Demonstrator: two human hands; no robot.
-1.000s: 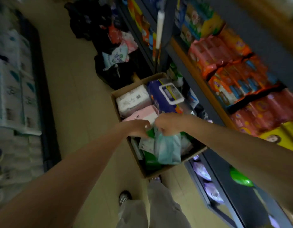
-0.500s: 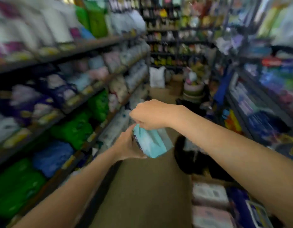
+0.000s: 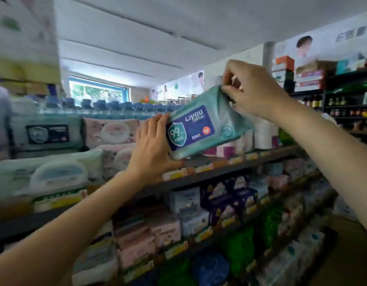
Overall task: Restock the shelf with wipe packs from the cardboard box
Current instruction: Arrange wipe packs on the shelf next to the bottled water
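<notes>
Two hands are holding one teal wipe pack [image 3: 205, 129] mid-frame | left hand [image 3: 153, 149] is gripping its lower-left end, right hand [image 3: 250, 87] is pinching its upper-right end | long axis is tilting up-right | shelf [image 3: 219, 168] gap is lying just below-behind, nearer the left hand

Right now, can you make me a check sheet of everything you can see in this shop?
Surface: top shelf, dark, price tags along its edge.
Job's things: teal wipe pack, tilted, held in front of the shelf; matching teal packs already on it; cardboard box not in view.
Clutter: pink packs, bottled water behind.
Hands: left hand holds the pack's lower end; right hand pinches its top corner.
Cables: nothing seen.
Surroundings: far shelves with bottles, window.
</notes>
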